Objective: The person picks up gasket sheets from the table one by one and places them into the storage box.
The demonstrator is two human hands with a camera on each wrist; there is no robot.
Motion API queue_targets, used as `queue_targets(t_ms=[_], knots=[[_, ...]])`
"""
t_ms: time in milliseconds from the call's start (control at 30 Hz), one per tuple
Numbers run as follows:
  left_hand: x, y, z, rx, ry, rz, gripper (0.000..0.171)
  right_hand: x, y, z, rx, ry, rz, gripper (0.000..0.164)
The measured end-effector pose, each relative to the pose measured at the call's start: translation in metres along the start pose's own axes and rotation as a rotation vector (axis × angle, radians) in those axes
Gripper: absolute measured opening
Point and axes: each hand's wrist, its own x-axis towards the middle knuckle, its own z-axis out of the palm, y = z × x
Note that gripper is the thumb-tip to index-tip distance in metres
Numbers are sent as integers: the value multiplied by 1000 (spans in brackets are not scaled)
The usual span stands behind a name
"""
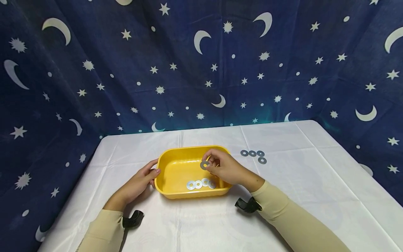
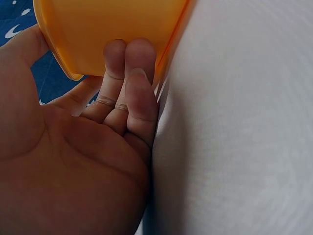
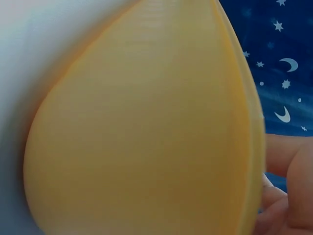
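Note:
A yellow plastic tray (image 1: 170, 194) with rounded corners stands on the table. My left hand (image 1: 138, 181) grips its left end, thumb at the rim and fingertips (image 2: 141, 51) against the outer wall. Over the right part of the tray, my right hand (image 1: 225, 168) pinches a flat grey washer (image 1: 204, 165) between thumb and fingers. Several shiny washers (image 1: 198, 184) lie in an overlapping row on the tray floor, along its near side. In the right wrist view the tray's end wall (image 3: 142, 127) fills most of the frame and hides the washer and fingertips.
On the white tablecloth (image 1: 299, 168), right of the tray, lie several more grey washers (image 1: 252, 153), most in a short row with one just in front. A dark blue curtain (image 1: 182, 98) with moons and stars hangs behind the table and at its sides.

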Motion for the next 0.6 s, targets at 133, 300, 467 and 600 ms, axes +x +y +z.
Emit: queue_targets(t_ms=[133, 300, 467, 600], knots=[[0, -1, 0, -15, -4, 9, 60, 4, 1, 6, -3, -8, -15, 19], [0, -3, -1, -19, -10, 19, 59, 9, 2, 12, -19, -22, -43, 19], [1, -4, -1, -22, -12, 27, 59, 13, 3, 16, -21, -27, -25, 20], [1, -5, -1, -27, -18, 35, 58, 16, 4, 19, -8, -15, 8, 21]])
